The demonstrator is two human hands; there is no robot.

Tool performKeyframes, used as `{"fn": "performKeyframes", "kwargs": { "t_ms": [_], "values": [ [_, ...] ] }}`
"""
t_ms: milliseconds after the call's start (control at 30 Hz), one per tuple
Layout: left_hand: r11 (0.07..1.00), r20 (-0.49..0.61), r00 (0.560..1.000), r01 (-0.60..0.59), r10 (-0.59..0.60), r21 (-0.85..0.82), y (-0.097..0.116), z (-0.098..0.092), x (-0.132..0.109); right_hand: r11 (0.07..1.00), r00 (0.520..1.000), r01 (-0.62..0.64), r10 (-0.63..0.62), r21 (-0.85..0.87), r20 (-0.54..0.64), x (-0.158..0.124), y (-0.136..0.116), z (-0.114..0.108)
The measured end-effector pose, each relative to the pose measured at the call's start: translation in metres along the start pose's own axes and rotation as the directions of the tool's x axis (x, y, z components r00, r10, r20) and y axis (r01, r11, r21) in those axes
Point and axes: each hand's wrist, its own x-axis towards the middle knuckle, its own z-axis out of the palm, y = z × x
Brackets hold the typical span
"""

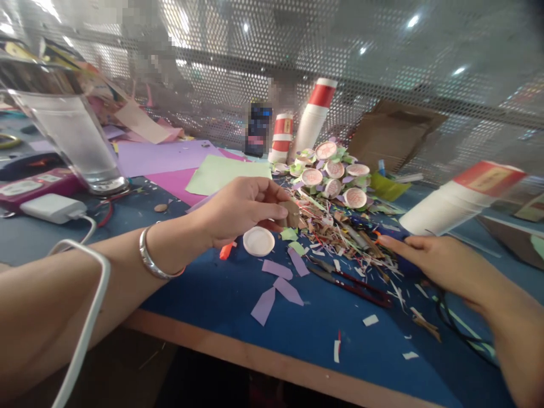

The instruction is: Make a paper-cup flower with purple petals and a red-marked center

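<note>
A small brown piece of cardboard (292, 214) is pinched between the thumb and fingers of my left hand (250, 207), above the blue tabletop. Just under that hand lies a round white paper disc (259, 242) with a raised rim. My right hand (446, 263) is closed around a dark blue glue gun (407, 262), mostly hidden by the fingers, with a black cord trailing below. Purple paper strips (277, 270) and green paper bits (289, 234) lie between the hands. Dark red-handled scissors (352, 283) rest open beside them.
Paper-petalled discs (334, 170) are heaped behind a pile of shreds (340, 226). Red-and-white cup stacks stand at the back (312, 119), and another cup stack (463, 198) leans right. A glass of water (80, 133), a white charger (54, 208) and coloured sheets (165, 161) are left.
</note>
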Motion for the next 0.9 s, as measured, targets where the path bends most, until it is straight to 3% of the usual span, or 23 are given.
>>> {"fn": "performKeyframes", "kwargs": {
  "t_ms": [67,100,167,233,333,433,533,733,900],
  "values": [
    [1.000,-0.015,1.000,0.010,-0.010,0.008,-0.001,0.000,0.001,0.980,0.994,-0.100,0.106,-0.172,0.023,-0.002,-0.004,-0.007],
    [1.000,-0.018,1.000,0.013,-0.013,0.012,-0.001,0.000,0.001,0.950,0.983,-0.175,0.182,-0.259,0.000,-0.004,-0.009,-0.011],
    [1.000,-0.016,1.000,0.013,-0.013,0.013,-0.002,0.001,0.002,0.927,0.975,-0.222,0.204,-0.302,-0.091,-0.012,-0.023,-0.016],
    [1.000,-0.002,1.000,0.006,-0.006,0.006,-0.004,0.001,0.002,0.960,0.983,-0.158,0.131,-0.231,-0.128,-0.021,-0.043,-0.016],
    [1.000,0.010,1.000,0.003,-0.003,0.013,-0.005,0.001,0.002,0.992,0.988,0.126,-0.124,-0.017,0.092,-0.032,-0.077,-0.009],
    [1.000,-0.005,1.000,-0.001,0.002,0.030,-0.005,0.002,0.002,0.936,0.906,0.327,-0.350,0.131,0.239,-0.033,-0.106,0.001],
    [0.999,-0.011,1.000,-0.020,0.020,0.033,-0.006,0.001,0.003,0.860,0.809,0.499,-0.507,0.106,0.297,-0.026,-0.123,0.012],
    [0.998,-0.040,0.999,-0.024,0.026,0.049,-0.005,0.000,0.003,0.811,0.738,0.576,-0.570,0.100,0.361,-0.009,-0.129,0.023],
    [0.999,-0.032,0.999,-0.007,0.008,0.043,-0.004,0.001,0.004,0.816,0.755,0.548,-0.576,0.182,0.313,-0.008,-0.125,0.023]
  ]
}}
